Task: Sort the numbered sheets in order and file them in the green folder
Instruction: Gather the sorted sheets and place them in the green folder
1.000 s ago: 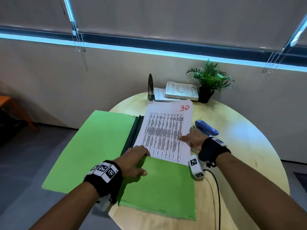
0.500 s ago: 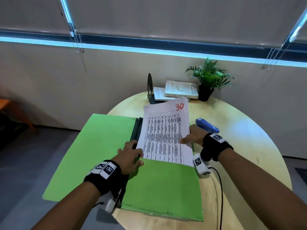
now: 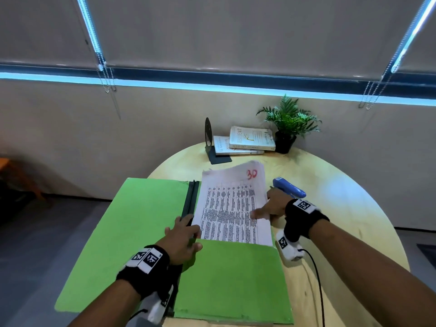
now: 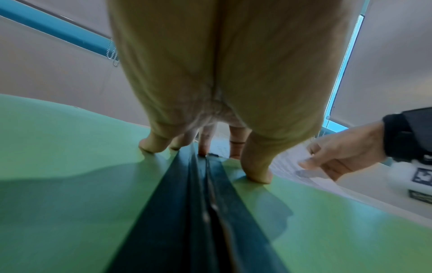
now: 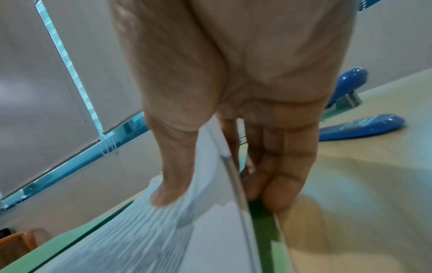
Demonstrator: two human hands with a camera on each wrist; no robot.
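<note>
The green folder [image 3: 141, 232] lies open on the round table, its dark spine [image 3: 190, 199] in the middle. A stack of printed sheets [image 3: 231, 208], the top one marked 30 in red, sits on the right half with its near end tucked in the folder's pocket [image 3: 236, 274]. My left hand [image 3: 192, 233] presses its fingertips on the spine [image 4: 187, 212] and the folder [image 4: 70, 203] beside the stack's left edge. My right hand [image 3: 262, 211] pinches the stack's right edge, thumb on top of the sheets [image 5: 187, 230] and fingers underneath, lifting that edge slightly.
A blue stapler [image 3: 289, 188] lies just beyond my right hand. Two books [image 3: 250, 140], a black bookend [image 3: 208, 138] and a potted plant [image 3: 287, 123] stand at the table's far edge. The folder's left flap overhangs the table [image 3: 342, 220] edge. A cable trails from my right wrist.
My left hand has shifted from the stack's near left corner up to the spine. The right hand has raised the stack's right edge, and the far end now curls up.
</note>
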